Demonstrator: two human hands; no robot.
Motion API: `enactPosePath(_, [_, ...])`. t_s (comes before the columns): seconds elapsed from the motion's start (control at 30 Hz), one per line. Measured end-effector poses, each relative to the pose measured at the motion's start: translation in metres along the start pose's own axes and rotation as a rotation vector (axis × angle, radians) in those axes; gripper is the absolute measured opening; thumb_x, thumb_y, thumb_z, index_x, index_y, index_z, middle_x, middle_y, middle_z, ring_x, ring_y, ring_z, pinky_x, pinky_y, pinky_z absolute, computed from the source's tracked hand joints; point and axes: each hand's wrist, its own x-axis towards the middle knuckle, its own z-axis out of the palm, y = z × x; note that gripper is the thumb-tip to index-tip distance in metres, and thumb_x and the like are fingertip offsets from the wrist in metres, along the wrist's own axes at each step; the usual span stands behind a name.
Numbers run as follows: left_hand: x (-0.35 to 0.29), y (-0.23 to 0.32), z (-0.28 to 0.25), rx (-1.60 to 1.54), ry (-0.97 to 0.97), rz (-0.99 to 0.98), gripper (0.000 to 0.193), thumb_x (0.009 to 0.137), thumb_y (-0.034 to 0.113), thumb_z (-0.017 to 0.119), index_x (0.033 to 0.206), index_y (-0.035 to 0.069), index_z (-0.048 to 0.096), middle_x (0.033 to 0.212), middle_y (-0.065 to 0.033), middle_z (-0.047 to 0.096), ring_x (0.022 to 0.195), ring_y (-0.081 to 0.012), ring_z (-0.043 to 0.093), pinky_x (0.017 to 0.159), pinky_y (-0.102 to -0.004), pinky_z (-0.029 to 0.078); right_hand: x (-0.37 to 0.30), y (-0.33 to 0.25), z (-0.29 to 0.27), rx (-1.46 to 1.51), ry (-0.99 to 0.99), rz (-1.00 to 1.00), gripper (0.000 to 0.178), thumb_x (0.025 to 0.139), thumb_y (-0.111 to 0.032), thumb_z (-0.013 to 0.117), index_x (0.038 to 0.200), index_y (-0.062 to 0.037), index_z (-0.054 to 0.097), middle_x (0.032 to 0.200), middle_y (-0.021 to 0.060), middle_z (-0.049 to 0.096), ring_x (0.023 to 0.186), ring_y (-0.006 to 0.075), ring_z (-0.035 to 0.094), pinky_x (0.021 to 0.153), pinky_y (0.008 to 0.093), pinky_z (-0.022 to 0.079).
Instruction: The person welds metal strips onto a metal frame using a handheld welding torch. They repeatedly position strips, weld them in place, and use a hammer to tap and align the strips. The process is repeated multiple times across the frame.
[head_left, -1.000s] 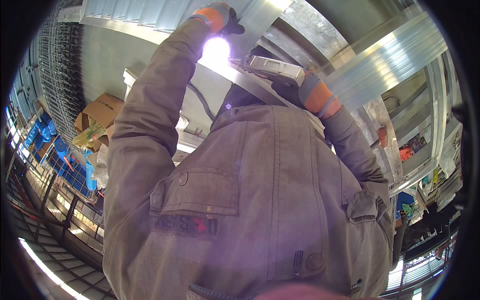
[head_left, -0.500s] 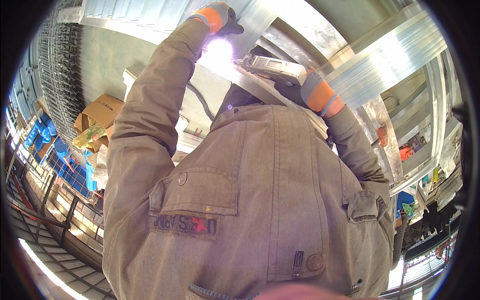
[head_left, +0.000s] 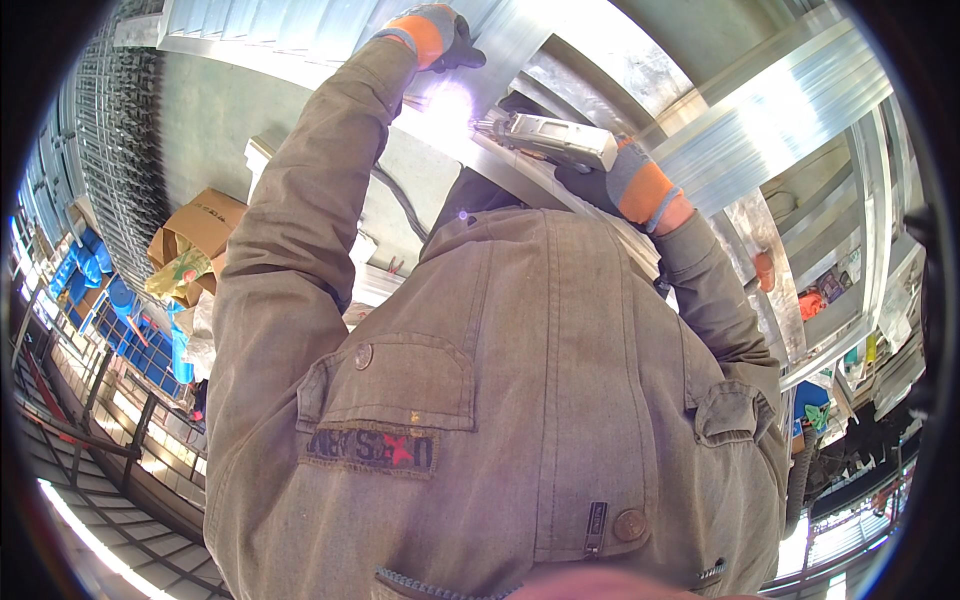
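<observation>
My right hand [head_left: 638, 185], in a grey and orange work glove with dark fingers, is wrapped round a welding gun [head_left: 560, 140] with a pale boxy body. The gun's tip points left at a glaring white-violet arc [head_left: 447, 104] on a metal frame. The glare hides the spot being struck. Beyond the arc, my left hand [head_left: 432, 38], gloved alike, rests at a wide ribbed silvery metal profile [head_left: 510, 45]. Its dark fingers look curled, with one digit jutting to the right. Whatever lies under them is hidden.
Another shiny profile [head_left: 780, 125] crosses at the right, above long metal rails [head_left: 875, 200]. A dark cable [head_left: 400, 195] hangs beside my left sleeve. On the left are an open cardboard box [head_left: 205, 222], blue items [head_left: 150, 335] and stacked wire mesh [head_left: 115, 130].
The welding gun and my right hand have shifted slightly to the right, and the arc with them. My left hand has stayed nearly still.
</observation>
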Motion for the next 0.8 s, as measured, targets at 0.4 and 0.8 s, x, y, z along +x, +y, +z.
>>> enactPosePath(0.4, [-0.006,0.013,-0.01,-0.047,-0.031,-0.02,0.032,0.092,0.039,0.09,0.097,0.008,0.087,0.091,-0.0121,0.082,0.082,-0.0316,0.076,0.08,-0.0454,0.06,-0.009,0.008,0.001,0.007,0.028,0.009,0.039,0.1,-0.031,0.081,0.131,-0.0065,0.08,0.114,0.0181,0.083,0.103,0.0292,0.079,0.091,0.041,0.062])
enactPosePath(0.8, [0.0,0.037,-0.02,0.279,-0.188,-0.1,0.048,0.099,0.053,0.08,0.12,0.01,0.086,0.116,-0.012,0.083,0.106,-0.0332,0.076,0.099,-0.0446,0.059,-0.012,0.011,-0.002,-0.02,-0.004,0.016,0.04,0.097,-0.02,0.085,0.134,-0.0052,0.079,0.122,0.0173,0.083,0.111,0.0259,0.08,0.096,0.038,0.062])
